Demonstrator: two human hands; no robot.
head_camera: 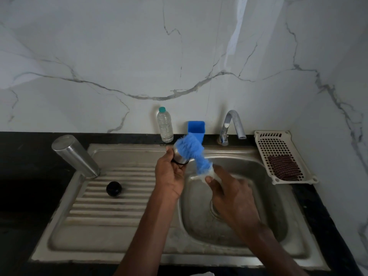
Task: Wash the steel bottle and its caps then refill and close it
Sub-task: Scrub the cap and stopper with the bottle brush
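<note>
The steel bottle [76, 156] stands upside down at the far left of the sink's ribbed drainboard [111, 204]. A black inner cap [114, 188] lies on the ribs near it. My left hand [169, 176] grips a steel outer cap [179, 156] above the basin's left edge. My right hand [229, 192] holds the white handle of a blue bristle brush [192, 152]. The blurred bristles press against the steel cap.
The steel sink basin [258, 226] lies below my hands, with the tap [232, 124] behind it. A clear plastic bottle [165, 125] and a blue holder [196, 128] stand at the wall. A white basket [278, 148] with a scrub pad [283, 170] sits at the right.
</note>
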